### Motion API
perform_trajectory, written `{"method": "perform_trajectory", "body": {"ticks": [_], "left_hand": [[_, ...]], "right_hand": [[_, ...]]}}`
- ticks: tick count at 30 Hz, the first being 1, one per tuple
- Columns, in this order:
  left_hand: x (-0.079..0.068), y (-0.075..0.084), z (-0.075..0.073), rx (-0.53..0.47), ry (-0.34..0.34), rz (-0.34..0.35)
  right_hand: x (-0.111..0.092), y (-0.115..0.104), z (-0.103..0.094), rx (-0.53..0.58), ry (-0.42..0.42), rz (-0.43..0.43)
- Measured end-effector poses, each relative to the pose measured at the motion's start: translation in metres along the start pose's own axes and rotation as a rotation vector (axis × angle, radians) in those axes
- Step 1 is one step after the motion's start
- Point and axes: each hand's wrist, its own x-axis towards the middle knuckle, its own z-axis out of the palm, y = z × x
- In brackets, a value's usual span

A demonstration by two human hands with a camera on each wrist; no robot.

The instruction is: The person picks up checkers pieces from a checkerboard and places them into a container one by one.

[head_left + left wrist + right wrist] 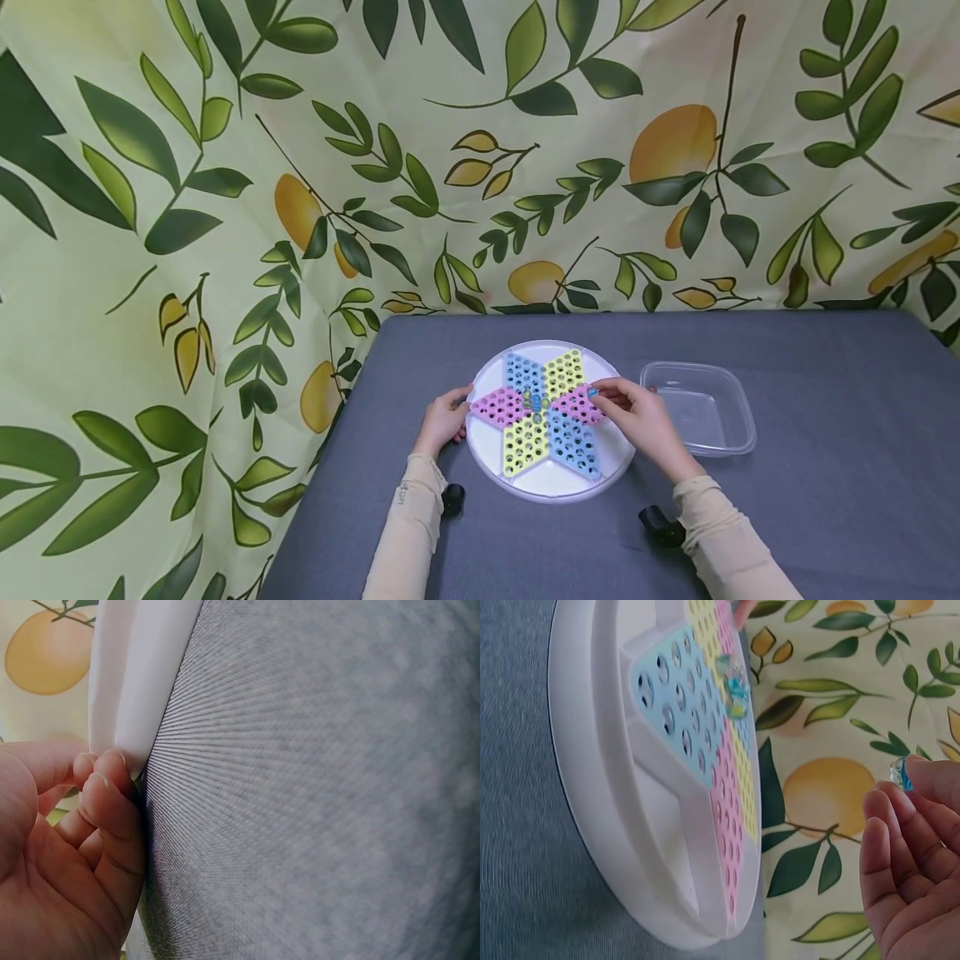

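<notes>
A round white Chinese checkers board [489, 454] with a pink, blue and yellow star of holes lies on the table. Several glass marbles [537, 403] sit at the star's middle. My left hand [444, 421] grips the board's left rim [120, 690], thumb and fingertips right at the edge. Over the right pink point, my right hand [637, 412] pinches a clear and blue marble [901, 773] between thumb and forefinger. That marble is held above the board, apart from the cluster of marbles [736, 690] seen in the right wrist view.
A clear plastic container [701, 408] stands just right of the board, partly behind the right hand. The grey cloth-covered table [840, 467] meets a leaf-and-fruit patterned curtain [480, 258] at its back and left. Black wrist devices [662, 528] sit beside both sleeves.
</notes>
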Motion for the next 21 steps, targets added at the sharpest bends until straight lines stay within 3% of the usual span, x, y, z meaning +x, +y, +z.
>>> {"method": "perform_trajectory", "body": {"ticks": [10, 21], "left_hand": [[0.001, -0.001, 0.0, 0.013, 0.01, 0.007], [0.002, -0.002, 0.001, 0.014, 0.01, -0.008]], "right_hand": [[0.0, 0.013, -0.018, -0.031, 0.043, 0.011], [0.0, 0.027, -0.039, -0.074, 0.129, 0.083]]}}
